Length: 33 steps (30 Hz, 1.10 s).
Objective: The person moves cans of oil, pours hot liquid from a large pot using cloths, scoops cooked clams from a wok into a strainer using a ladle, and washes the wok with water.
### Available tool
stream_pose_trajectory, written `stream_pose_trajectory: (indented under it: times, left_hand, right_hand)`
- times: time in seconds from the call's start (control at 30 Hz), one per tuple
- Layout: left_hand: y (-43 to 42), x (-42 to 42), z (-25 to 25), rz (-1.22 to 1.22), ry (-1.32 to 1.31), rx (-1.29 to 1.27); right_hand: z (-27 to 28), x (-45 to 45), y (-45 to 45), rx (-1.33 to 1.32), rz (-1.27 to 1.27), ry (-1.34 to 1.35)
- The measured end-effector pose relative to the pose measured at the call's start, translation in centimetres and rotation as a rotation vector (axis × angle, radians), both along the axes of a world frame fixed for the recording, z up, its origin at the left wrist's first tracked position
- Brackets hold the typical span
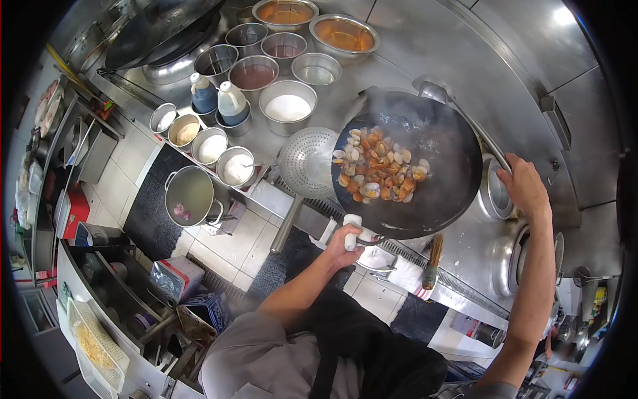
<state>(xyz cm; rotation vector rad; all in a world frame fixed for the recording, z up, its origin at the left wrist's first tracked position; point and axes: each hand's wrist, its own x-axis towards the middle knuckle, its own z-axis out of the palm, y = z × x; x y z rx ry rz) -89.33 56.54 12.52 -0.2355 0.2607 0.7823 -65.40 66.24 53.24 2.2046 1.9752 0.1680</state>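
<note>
Clams (382, 166) lie in the left half of a large dark wok (445, 199), with faint steam over it. My left hand (342, 245) is closed around a white cloth (353, 229) at the wok's near handle. At the right, my right hand (525, 183) is wrapped round the long handle of a metal ladle (433, 90), whose bowl is at the wok's far rim. Left of the wok is a perforated strainer (309, 163), its handle pointing down toward me.
Metal bowls of orange liquid (345, 34) stand at the back. Seasoning tubs (211, 146) and two bottles (231, 100) are at the left. A pot (189, 194) sits lower left. A bamboo brush (433, 263) lies near the counter edge, below the wok. Another wok (159, 36) is upper left.
</note>
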Motion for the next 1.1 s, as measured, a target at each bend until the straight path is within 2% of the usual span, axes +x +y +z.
stream_pose_trajectory:
  times: [0.1, 0.2, 0.4, 0.5, 0.7, 0.8, 1.0, 1.1]
  left_hand:
    - [0.0, 0.1, -0.5, -0.011, -0.007, -0.023]
    - [0.1, -0.5, 1.6, 0.003, 0.041, -0.045]
    - [0.0, -0.9, -0.9, 0.005, -0.073, 0.007]
    - [0.1, -1.5, 1.6, 0.019, -0.058, -0.046]
    - [0.1, -1.9, 0.4, 0.046, -0.070, 0.010]
    - [0.0, -2.3, 1.7, 0.060, -0.072, -0.077]
    - [0.0, -2.7, -0.7, 0.023, -0.130, 0.110]
    - [0.2, -3.1, -1.0, -0.067, -0.039, 0.105]
  right_hand:
    - [0.5, -0.7, 0.0, -0.003, -0.014, -0.021]
    - [1.1, -0.9, 0.1, -0.009, 0.006, -0.062]
    - [2.2, -1.5, 1.2, -0.032, 0.046, -0.149]
    - [2.9, -2.5, 1.4, -0.025, 0.068, -0.185]
    - [3.9, -4.0, 1.7, -0.024, 0.105, -0.230]
    - [4.2, -4.7, 1.4, -0.009, 0.092, -0.220]
    - [3.1, -3.5, 1.1, -0.019, 0.078, -0.195]
    - [1.2, -0.2, 1.0, -0.038, 0.093, -0.128]
